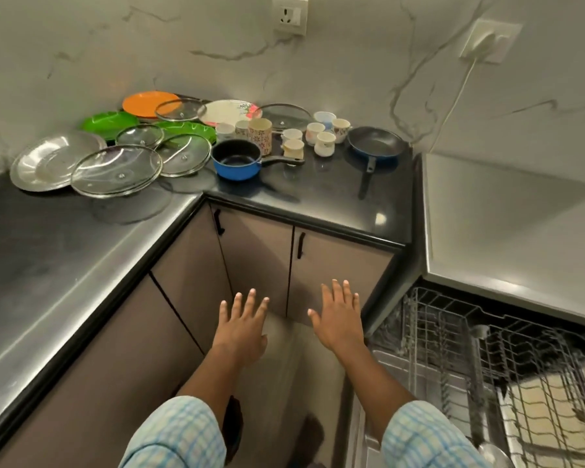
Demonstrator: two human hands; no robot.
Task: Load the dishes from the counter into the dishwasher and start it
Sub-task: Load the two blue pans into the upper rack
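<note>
Pale-blue checked sleeves (176,434) led to the left hand (242,327) and right hand (340,320), both flat, fingers spread, holding nothing. On the black counter (318,201) sat plates (44,162), glass lids (117,170), cups (325,143) and a blue saucepan (237,162); the wire dishwasher rack (453,332) stood open at right.

Bare counter front (65,265) fronts crowded dishes (183,143).

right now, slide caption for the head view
Open left hand and right hand hover before the glossy black corner counter of dishes; the dishwasher's grey wire rack stands pulled out.
</note>
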